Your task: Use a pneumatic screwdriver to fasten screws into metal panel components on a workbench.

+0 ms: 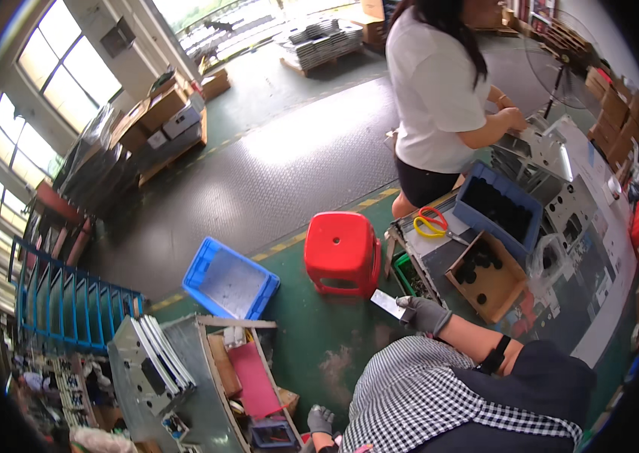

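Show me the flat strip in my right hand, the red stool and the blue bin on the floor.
Flat strip (388, 304): head view, on its pale face.
Red stool (340, 255): head view, on its seat.
Blue bin (227, 284): head view, on its inside bottom.

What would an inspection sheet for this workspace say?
Surface: right-hand table, greyish, with scissors lying near its edge.
Handled things: pale flat piece, in the right grip.
Clutter: cardboard tray and blue bin, both with dark contents.
Grips: right, gloved, closed on the piece; left grip, gloved, near the left bench, whether holding anything unclear.
Cables: nothing seen.
Surroundings: red stool and blue crate on the floor; co-worker standing by the table.
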### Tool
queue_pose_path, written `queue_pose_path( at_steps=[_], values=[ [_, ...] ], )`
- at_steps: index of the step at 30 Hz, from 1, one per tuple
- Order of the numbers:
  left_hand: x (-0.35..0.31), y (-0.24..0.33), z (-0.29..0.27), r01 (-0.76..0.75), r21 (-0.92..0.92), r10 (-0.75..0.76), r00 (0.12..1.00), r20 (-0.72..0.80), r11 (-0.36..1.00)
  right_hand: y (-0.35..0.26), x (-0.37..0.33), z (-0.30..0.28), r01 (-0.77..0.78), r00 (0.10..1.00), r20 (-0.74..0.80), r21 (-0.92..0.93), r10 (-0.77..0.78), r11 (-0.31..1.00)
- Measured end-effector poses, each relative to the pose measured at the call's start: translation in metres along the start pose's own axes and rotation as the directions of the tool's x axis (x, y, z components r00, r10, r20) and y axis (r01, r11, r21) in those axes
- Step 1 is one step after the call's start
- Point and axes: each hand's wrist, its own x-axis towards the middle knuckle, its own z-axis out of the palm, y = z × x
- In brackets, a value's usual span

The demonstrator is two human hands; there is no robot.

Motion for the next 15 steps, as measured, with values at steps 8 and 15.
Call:
queue_pose_path(
  at_steps=[8, 15],
  values=[
    [-0.072, -0.057, -0.010, -0.083, -0.350, 0.045, 0.992, -0.115, 0.933, 0.002, 0.020, 0.023, -0.137, 0.989, 0.023, -0.207, 0.145, 0.969],
    [-0.081, -0.166, -0.041, 0.076, -0.567, -0.270, 0.926, -0.265, 0.820, 0.035, 0.023, 0.062, -0.230, 0.972, -0.023, -0.323, 0.235, 0.918]
  ],
)
